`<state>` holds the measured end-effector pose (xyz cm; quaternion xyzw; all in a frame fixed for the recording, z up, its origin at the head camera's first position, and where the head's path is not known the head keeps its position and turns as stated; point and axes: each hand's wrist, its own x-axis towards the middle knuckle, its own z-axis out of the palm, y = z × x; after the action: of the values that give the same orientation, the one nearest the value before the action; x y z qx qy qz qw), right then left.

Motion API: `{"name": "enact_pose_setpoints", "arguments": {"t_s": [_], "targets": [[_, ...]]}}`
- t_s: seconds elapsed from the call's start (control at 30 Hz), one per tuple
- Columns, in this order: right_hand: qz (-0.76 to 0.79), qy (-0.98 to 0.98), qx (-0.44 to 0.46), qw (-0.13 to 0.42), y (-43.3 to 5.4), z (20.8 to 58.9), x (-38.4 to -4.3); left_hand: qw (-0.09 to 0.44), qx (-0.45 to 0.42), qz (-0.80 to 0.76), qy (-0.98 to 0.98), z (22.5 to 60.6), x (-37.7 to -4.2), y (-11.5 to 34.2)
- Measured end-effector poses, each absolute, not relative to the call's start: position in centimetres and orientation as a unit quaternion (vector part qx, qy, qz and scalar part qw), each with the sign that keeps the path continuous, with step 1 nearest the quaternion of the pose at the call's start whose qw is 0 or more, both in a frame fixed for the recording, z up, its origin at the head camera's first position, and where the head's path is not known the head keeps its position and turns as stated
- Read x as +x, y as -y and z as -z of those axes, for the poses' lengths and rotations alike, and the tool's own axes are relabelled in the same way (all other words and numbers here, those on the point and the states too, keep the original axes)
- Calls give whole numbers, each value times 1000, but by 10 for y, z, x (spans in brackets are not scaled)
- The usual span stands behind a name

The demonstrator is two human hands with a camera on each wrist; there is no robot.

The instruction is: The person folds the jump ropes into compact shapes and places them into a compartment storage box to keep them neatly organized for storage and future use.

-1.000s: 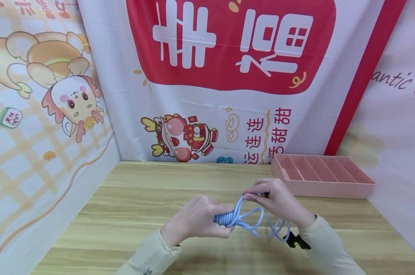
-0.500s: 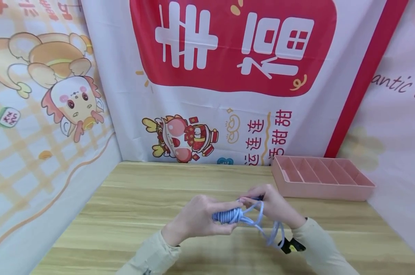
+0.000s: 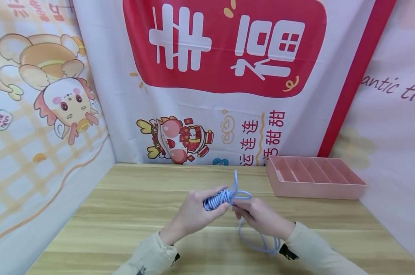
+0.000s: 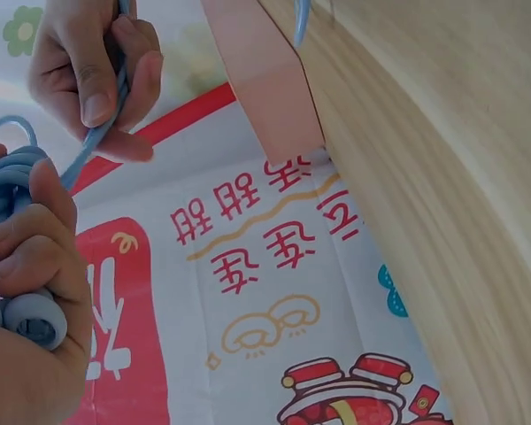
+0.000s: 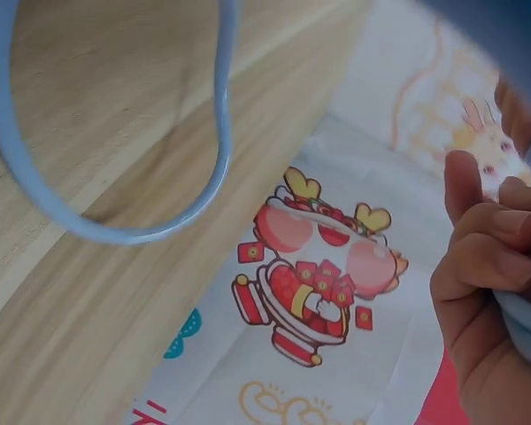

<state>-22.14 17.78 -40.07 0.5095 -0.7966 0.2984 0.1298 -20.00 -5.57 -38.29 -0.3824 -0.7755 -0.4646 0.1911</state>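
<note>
A: Item one, with location?

B: Cord (image 3: 218, 199), light blue, part wound into a tight coil. Held above the surface (image 3: 125, 217), left of the pink divided tray (image 3: 317, 189) and nearer the person.

A: Holders?

B: Left hand (image 3: 192, 214): fingers curled round the coil, thumb along its near side. Right hand (image 3: 262, 217), closer to the tray: thumb and fingers pinching a strand that leads off the coil.

A: Loose parts?

B: One bight (image 3: 235, 181) standing up from the coil, left of the tray; one slack loop (image 5: 115, 235) hanging nearer the person than the tray. Whether that loop touches the surface: cannot tell.

A: Faults foreseeable?

B: Three, by judgement. Unravelling: the wraps could spring off the coil's tray-side end, should the left hand's grip ease. Snarling: the standing bight could be trapped under a fresh turn, since neither hand appears to hold it down. Snagging: the slack loop could twist or catch on the right sleeve (image 3: 317, 248), because it hangs close to that cuff.
</note>
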Motion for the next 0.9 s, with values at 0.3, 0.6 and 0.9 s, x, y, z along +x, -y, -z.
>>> {"name": "enact_pose_setpoints", "arguments": {"t_s": [0.3, 0.6, 0.9], "targets": [[-240, 799, 520, 186, -164, 412, -208, 155, -369, 494, 772, 389, -194, 48], [-278, 821, 468, 175, -154, 422, -191, 141, -265, 521, 799, 383, -200, 57], [-274, 854, 428, 109, -160, 407, -176, 170, -231, 474, 832, 385, -205, 62]]}}
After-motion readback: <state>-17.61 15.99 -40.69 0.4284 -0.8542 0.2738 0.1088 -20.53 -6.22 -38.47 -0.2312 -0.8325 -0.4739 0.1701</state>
